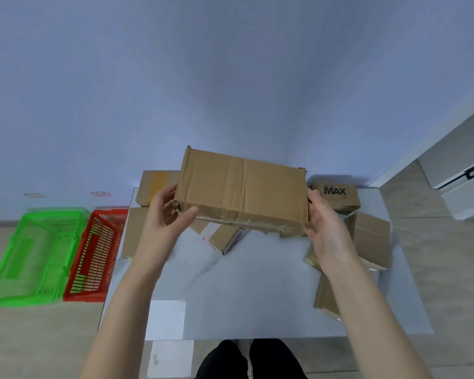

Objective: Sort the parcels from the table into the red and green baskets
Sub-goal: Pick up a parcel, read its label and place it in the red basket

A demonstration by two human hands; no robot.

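Held box [241, 191] hides parcels [216, 237] behind; green basket [36, 255] blurred.

Bare room serving as a parcel-sorting spot: taped brown cardboard parcels [370, 233] lying across a pale grey bench [257, 283]; green plastic basket [17, 299] and red plastic basket [84, 296] sitting together on beige floor tiles [39, 337]; plain bluish wall [230, 77].

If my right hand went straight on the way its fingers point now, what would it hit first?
Probably the parcel printed MAX, just beyond the fingers of the right hand, which grips the end of the big box. The hand looks raised, so it may pass above it towards the wall.
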